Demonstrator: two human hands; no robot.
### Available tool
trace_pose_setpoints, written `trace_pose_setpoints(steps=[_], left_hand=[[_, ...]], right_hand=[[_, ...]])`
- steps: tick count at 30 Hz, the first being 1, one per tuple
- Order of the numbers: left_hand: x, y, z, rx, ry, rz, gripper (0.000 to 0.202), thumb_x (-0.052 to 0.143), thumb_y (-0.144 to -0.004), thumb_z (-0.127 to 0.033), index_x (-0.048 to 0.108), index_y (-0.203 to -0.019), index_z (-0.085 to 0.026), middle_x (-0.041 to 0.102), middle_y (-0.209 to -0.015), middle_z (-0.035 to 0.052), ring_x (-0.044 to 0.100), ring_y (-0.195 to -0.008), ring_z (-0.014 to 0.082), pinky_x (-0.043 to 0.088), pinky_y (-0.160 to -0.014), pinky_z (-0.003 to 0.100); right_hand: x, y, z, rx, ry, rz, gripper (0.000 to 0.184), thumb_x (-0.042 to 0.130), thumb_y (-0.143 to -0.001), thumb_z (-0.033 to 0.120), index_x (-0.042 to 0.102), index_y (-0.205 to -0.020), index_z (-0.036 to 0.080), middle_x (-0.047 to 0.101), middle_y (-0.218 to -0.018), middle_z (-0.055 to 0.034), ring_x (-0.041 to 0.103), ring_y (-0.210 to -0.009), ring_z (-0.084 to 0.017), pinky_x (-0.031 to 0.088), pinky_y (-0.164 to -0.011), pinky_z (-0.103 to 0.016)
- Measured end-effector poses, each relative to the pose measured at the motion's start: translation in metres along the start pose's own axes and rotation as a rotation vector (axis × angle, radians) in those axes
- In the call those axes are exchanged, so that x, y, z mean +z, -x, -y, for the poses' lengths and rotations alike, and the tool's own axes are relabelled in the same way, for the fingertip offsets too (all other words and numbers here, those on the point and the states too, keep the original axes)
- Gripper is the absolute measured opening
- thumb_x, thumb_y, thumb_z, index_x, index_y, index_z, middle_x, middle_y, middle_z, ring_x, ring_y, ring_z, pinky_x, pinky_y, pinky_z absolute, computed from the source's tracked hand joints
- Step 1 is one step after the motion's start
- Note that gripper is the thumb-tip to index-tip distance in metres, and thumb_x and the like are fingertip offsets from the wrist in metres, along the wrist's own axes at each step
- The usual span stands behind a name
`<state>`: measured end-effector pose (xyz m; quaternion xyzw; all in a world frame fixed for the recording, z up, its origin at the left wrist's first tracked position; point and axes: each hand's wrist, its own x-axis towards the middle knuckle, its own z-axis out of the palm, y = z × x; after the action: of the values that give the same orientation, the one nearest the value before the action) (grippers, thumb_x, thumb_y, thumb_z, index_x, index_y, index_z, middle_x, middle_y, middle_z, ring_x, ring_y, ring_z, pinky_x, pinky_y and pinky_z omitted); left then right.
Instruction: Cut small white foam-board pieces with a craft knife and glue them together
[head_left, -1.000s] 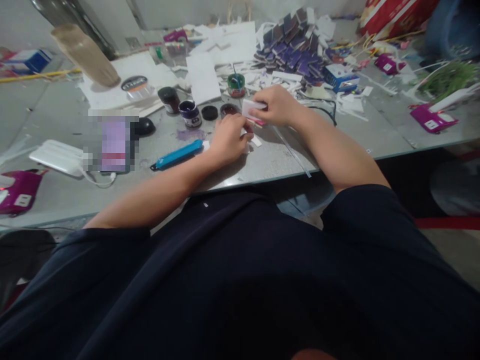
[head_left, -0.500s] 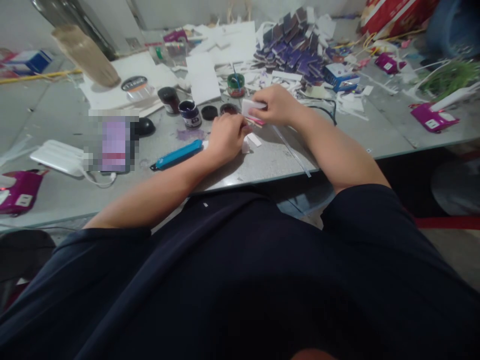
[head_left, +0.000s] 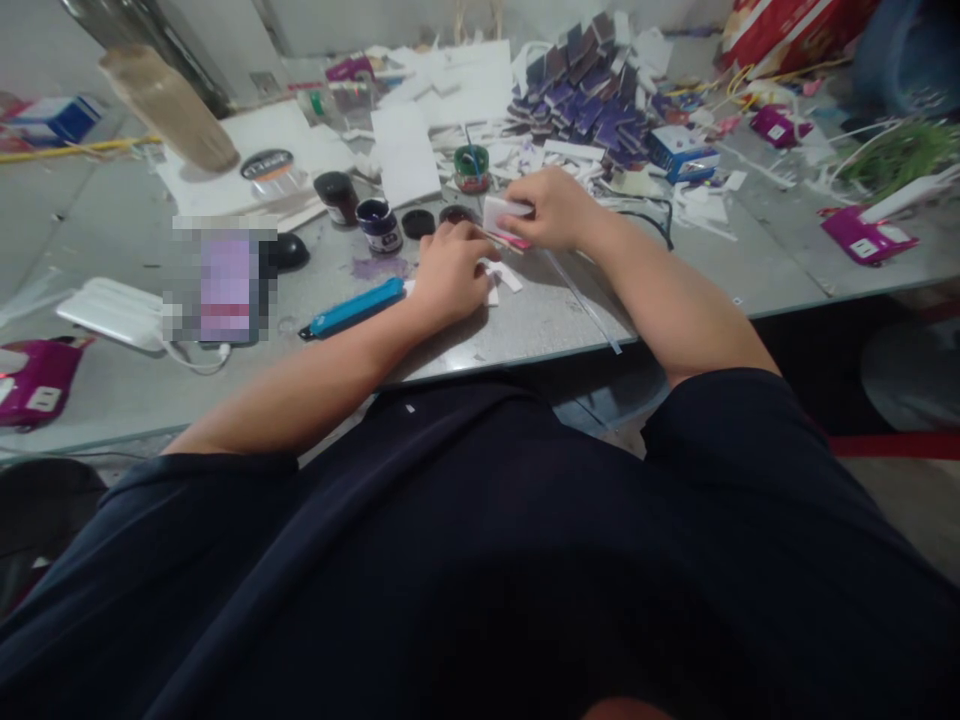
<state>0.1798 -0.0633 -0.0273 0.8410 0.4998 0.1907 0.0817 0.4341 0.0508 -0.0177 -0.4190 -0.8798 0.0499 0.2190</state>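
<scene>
My right hand is closed around a small white block and holds it up on edge just above the table. Under the block lies a thin pink-red strip. To its left, my left hand rests low over the tabletop, its fingers apart and bent a little. Small white pieces lie beside its thumb, partly covered by the hand. A blue utility knife is on the table left of my left wrist. Beyond that hand stand an open jar of dark purple paint and a black lid.
A heap of purple-painted blocks and white scraps fills the back. A green-and-red jar holds a thin blue stick. A clear strip overhangs the front edge. At left are a blurred phone, a white power bank and a purple glue gun.
My left hand has loosened, its fingers straightening and spreading slightly over the white pieces. My right hand keeps the block in nearly the same place.
</scene>
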Motion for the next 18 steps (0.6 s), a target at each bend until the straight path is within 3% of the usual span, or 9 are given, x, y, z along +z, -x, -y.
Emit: trace_pose_setpoints(steps=[4,8,12,18], left_hand=[[0.006,0.004,-0.007,0.044,0.012,0.041,0.033,0.078,-0.117,-0.044,0.095,-0.141,-0.030,0.084,-0.169,0.0140,0.067,-0.163,0.0487,0.050,-0.141,0.075],[0.011,0.004,-0.012,0.046,-0.006,0.049,0.028,0.088,-0.110,-0.046,0.094,-0.132,-0.029,0.087,-0.162,0.0163,0.070,-0.161,0.0501,0.046,-0.146,0.075],[0.010,0.004,-0.014,0.106,-0.013,0.047,0.030,0.092,-0.108,-0.045,0.094,-0.134,-0.031,0.083,-0.169,0.0152,0.061,-0.171,0.0542,0.035,-0.153,0.080],[0.008,0.000,-0.012,0.133,-0.028,0.125,0.030,0.091,-0.109,-0.046,0.092,-0.133,-0.028,0.084,-0.168,0.0183,0.060,-0.174,0.0507,0.047,-0.146,0.069]], right_hand=[[0.000,-0.002,0.000,-0.004,-0.037,0.015,0.063,0.078,-0.101,0.085,0.045,-0.076,0.037,0.059,-0.068,-0.0031,0.050,-0.085,-0.031,0.036,-0.087,-0.052],[-0.002,-0.002,0.005,0.025,-0.102,0.031,0.076,0.072,-0.094,0.105,0.044,-0.071,0.039,0.052,-0.059,-0.0041,0.048,-0.092,-0.032,0.033,-0.090,-0.054],[-0.003,-0.001,0.010,0.041,-0.104,0.023,0.071,0.070,-0.090,0.102,0.043,-0.071,0.039,0.055,-0.065,-0.0049,0.050,-0.090,-0.034,0.032,-0.090,-0.054],[-0.003,-0.003,0.013,0.067,-0.181,0.040,0.078,0.071,-0.078,0.115,0.045,-0.067,0.043,0.049,-0.054,-0.0061,0.052,-0.098,-0.036,0.031,-0.093,-0.056]])
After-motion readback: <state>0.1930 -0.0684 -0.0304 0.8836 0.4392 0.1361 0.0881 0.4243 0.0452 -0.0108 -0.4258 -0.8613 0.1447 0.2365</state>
